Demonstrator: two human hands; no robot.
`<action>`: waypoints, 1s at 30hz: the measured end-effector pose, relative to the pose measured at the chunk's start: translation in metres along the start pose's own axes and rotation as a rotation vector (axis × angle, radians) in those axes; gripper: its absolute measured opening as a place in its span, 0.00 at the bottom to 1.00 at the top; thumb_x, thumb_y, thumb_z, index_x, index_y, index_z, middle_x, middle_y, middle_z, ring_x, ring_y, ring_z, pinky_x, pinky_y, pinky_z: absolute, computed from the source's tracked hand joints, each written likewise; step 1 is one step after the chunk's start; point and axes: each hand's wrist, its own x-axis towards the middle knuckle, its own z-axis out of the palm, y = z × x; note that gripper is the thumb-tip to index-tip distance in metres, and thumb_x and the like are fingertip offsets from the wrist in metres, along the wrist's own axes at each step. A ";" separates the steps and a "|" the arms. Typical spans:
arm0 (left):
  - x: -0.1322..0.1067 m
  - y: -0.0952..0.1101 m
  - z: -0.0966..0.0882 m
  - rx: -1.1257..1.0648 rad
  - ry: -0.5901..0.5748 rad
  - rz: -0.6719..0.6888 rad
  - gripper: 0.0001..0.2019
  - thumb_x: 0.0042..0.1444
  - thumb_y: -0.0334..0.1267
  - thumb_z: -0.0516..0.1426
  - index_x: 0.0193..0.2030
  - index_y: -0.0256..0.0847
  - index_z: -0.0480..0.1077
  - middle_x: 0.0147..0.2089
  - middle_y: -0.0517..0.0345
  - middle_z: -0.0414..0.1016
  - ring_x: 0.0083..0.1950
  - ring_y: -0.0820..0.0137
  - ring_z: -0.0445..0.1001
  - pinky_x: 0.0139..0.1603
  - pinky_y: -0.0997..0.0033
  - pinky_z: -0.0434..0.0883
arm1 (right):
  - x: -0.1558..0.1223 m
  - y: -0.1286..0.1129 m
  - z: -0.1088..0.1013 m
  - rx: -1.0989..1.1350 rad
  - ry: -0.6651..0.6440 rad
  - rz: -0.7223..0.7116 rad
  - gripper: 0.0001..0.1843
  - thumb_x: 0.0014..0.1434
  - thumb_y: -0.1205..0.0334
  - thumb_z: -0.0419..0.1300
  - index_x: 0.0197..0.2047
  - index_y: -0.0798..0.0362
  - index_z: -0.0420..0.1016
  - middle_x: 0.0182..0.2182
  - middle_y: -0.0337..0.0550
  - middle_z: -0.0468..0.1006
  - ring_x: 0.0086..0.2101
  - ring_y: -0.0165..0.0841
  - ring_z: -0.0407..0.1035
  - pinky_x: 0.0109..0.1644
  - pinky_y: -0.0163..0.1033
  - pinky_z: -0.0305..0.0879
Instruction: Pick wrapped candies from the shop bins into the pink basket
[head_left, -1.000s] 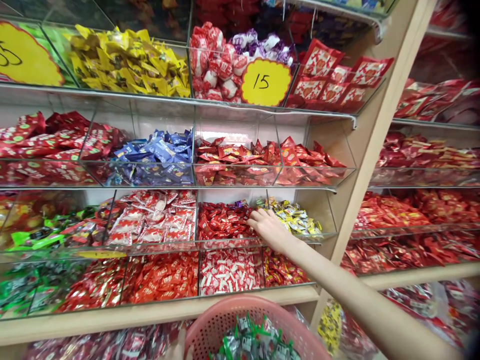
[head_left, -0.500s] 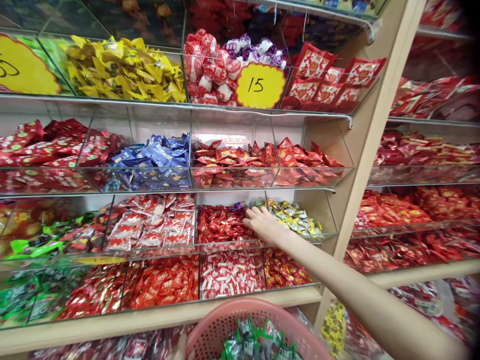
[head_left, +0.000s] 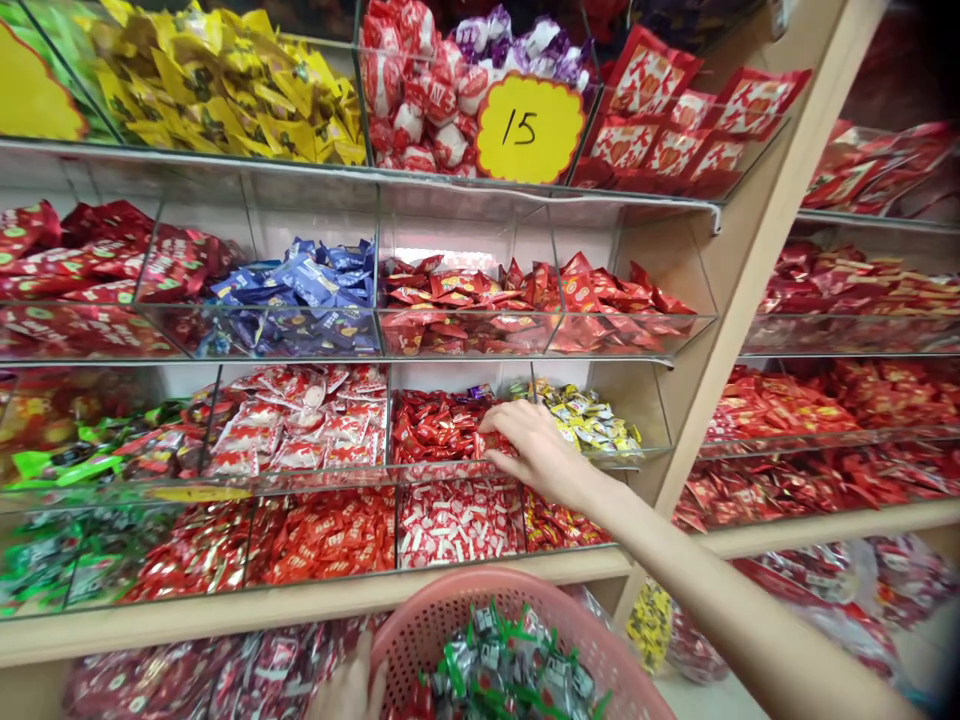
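Observation:
My right hand (head_left: 531, 448) reaches into the middle shelf, over the right side of a bin of small red-wrapped candies (head_left: 431, 425). Its fingers bend downward, thumb apart from them, with red wrappers showing in the gap. Just right of the hand lie yellow-and-white wrapped candies (head_left: 592, 420). At the bottom of the view, my left hand (head_left: 349, 690) grips the left side of a pink perforated plastic basket (head_left: 420, 625). Inside the basket are green-and-clear wrapped candies (head_left: 510, 660) and some red ones at the left.
Clear dividers and front panels (head_left: 465, 333) edge the bins. Blue packets (head_left: 300, 290) and red packets (head_left: 472, 290) fill the shelf above. A yellow tag marked 15 (head_left: 530, 128) hangs higher up. A wooden upright (head_left: 720, 380) stands right, by my forearm.
My right hand has come nearer and slightly lower, from the divider toward the front of the red candy bin. The view has shifted down, showing more of the basket and my left hand.

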 end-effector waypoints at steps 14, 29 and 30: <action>-0.005 0.005 -0.005 -0.026 0.055 0.016 0.25 0.62 0.46 0.37 0.60 0.34 0.56 0.45 0.41 0.76 0.46 0.57 0.75 0.44 0.61 0.67 | -0.130 -0.097 0.169 0.508 -0.379 0.335 0.13 0.54 0.60 0.62 0.44 0.49 0.70 0.42 0.39 0.75 0.45 0.37 0.64 0.49 0.42 0.56; -0.007 0.006 -0.007 -0.025 0.029 0.010 0.25 0.62 0.42 0.36 0.61 0.33 0.54 0.46 0.42 0.76 0.47 0.56 0.75 0.45 0.60 0.68 | -0.161 -0.121 0.215 0.306 -0.669 0.247 0.13 0.51 0.56 0.63 0.39 0.53 0.73 0.42 0.46 0.74 0.47 0.43 0.64 0.52 0.49 0.61; -0.007 0.006 -0.007 -0.026 0.029 0.005 0.25 0.62 0.42 0.36 0.62 0.33 0.54 0.46 0.42 0.76 0.48 0.57 0.75 0.46 0.60 0.67 | -0.161 -0.120 0.218 0.299 -0.690 0.242 0.14 0.50 0.56 0.63 0.39 0.53 0.73 0.43 0.46 0.74 0.47 0.44 0.65 0.52 0.49 0.61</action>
